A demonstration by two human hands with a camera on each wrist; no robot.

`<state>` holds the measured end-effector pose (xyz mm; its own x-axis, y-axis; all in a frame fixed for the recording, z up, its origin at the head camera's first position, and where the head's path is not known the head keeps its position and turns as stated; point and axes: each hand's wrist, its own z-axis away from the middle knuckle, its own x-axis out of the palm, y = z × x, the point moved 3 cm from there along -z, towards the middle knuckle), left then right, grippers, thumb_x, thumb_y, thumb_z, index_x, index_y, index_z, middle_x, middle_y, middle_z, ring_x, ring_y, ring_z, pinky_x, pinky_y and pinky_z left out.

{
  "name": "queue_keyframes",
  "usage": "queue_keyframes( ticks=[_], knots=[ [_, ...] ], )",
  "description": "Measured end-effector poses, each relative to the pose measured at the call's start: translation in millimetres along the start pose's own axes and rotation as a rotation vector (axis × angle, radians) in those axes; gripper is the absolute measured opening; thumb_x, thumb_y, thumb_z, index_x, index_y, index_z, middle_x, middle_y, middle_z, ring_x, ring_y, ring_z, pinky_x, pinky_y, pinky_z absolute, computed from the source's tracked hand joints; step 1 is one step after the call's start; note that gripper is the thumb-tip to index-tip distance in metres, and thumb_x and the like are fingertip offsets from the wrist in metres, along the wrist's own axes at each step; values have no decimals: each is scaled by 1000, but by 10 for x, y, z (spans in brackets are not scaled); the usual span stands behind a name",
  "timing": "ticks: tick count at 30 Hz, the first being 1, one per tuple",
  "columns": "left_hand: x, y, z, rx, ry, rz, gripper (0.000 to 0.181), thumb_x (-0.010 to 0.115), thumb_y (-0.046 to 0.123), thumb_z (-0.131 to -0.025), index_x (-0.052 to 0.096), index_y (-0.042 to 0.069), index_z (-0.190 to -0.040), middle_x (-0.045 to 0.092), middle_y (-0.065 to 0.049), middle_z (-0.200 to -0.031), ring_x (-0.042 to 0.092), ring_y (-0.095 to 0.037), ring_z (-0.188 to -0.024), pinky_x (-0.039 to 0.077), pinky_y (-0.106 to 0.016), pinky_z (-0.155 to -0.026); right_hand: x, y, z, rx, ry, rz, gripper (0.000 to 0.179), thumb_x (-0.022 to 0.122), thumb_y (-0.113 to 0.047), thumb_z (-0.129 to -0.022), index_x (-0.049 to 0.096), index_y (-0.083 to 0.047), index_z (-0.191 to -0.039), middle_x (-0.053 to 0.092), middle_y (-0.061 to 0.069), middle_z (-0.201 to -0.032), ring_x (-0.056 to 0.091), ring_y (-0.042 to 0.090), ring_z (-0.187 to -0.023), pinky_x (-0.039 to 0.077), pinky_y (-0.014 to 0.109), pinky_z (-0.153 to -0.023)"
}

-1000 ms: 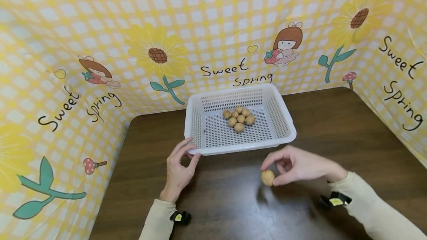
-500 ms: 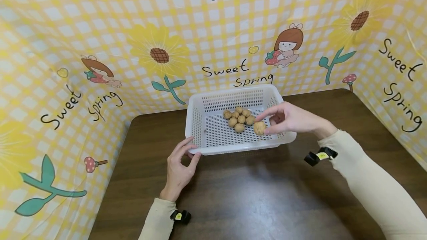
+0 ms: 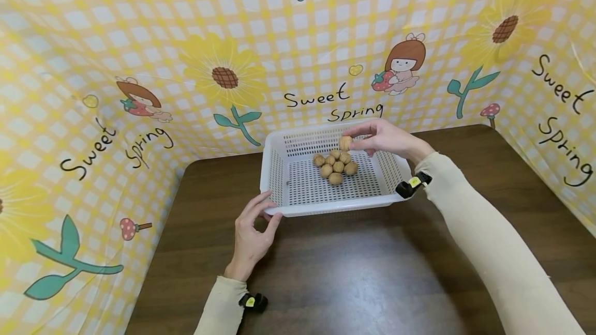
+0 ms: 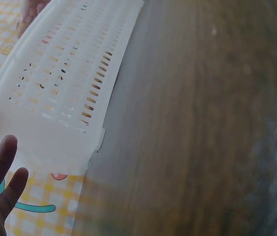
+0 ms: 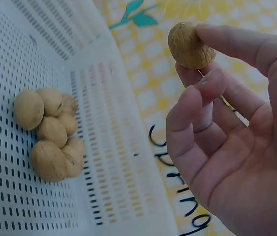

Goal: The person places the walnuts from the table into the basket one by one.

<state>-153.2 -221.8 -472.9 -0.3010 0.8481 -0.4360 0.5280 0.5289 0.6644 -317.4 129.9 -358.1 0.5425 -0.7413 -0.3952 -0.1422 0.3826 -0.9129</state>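
Observation:
A white plastic basket (image 3: 302,210) with slotted walls stands on the table. Inside, several walnuts (image 3: 336,179) lie bunched on its floor; the right wrist view shows the same walnuts (image 5: 50,160) closer. Between thumb and fingertip, my right hand (image 3: 388,138) pinches one walnut (image 3: 345,142), held up over the far side of the basket, apart from the bunch. My left hand (image 3: 253,234) holds the basket's near left corner, thumb at the front rim and fingers at the left side. In the left wrist view, two fingers (image 4: 3,162) extend beside the basket's outer wall.
The dark wooden table (image 3: 326,273) spreads in front of the basket and to both sides. A yellow checked cloth (image 3: 302,40) with printed flowers and lettering hangs behind the table and along its sides.
My right hand has carried the walnut from above the table in front, across the near rim, to the basket's far side. The left hand stays at the corner.

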Motion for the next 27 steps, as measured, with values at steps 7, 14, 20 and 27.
queue_keyframes(
  ticks=[7, 14, 20, 27],
  knots=[
    [14, -2, -6, -1, -4, 6, 20, 83, 10, -91, 78, 4, -109, 71, -12, -140, 68, -10, -75, 52, -18, -82, 6, 242, -227, 114, 34, 22, 46, 77, -22, -98, 68, -8, -141, 75, 8, -126, 54, 10, -68, 52, 26, -66],
    [8, 2, 0, -9, 0, 8, 20, 83, 9, -90, 78, 4, -109, 71, -11, -140, 68, -9, -75, 53, -19, -81, 143, 492, -329, 194, -68, 47, 47, 77, -18, -98, 66, -2, -141, 74, 15, -130, 45, 7, -61, 43, 25, -61],
    [2, 13, 2, -2, 0, 1, 19, 83, 9, -90, 78, 6, -108, 71, -12, -139, 67, -8, -74, 56, -28, -78, 180, 623, -372, 241, -120, 47, 53, 83, -17, -92, 67, -4, -141, 73, 14, -133, 42, 9, -62, 41, 26, -60],
    [-1, 13, 2, 1, 0, 4, 19, 83, 8, -89, 78, 5, -107, 71, -13, -139, 67, -8, -74, 56, -36, -75, 199, 646, -419, 259, -139, 128, 55, 86, -19, -89, 69, -4, -139, 75, 13, -129, 44, 13, -63, 41, 27, -60]
  ],
)
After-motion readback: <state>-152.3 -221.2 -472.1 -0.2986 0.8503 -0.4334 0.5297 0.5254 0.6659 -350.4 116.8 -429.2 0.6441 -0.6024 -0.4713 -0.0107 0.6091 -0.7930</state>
